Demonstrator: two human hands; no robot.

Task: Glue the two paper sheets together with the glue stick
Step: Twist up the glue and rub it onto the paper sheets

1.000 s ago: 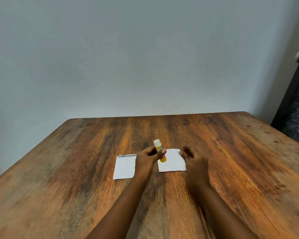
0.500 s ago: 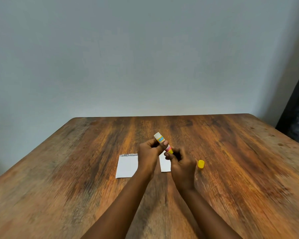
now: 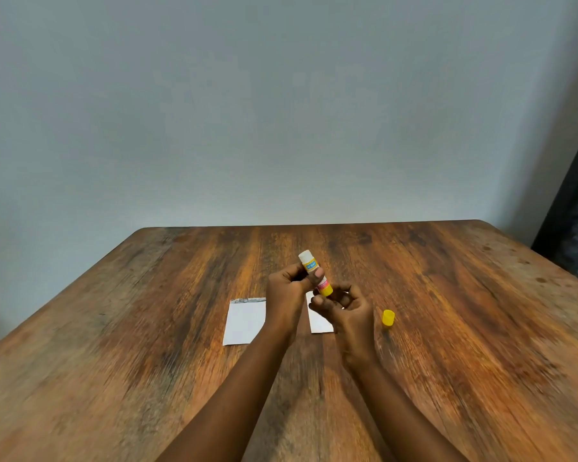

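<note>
The left hand (image 3: 286, 288) holds the glue stick (image 3: 315, 273) above the table (image 3: 147, 345), its fingers (image 3: 316, 274) clamped around the middle of the tube. The stick is tilted, its white end pointing up and away from the person, its yellow end pointing down toward the right hand (image 3: 346, 310). The stick's cap is off: the yellow cap (image 3: 388, 317) lies on the wood just to the right of the right hand, apart from it and touching neither sheet.

The right hand sits directly below the yellow end, its fingers (image 3: 318, 300) curled up around that end; whether they actually pinch it or only lie against it cannot be told, since the tips overlap the tube. Whether any glue shows at the white end cannot be told either.

Both paper sheets lie flat on the table beneath the hands. The left paper sheet (image 3: 244, 321) is below and left of the left hand, partly covered by the left wrist, with a faint printed strip along its far edge. The right paper sheet (image 3: 317, 323) shows only as a narrow strip in the gap between the two wrists, mostly hidden under the right hand. The sheets lie apart, with bare wood between them.
</note>
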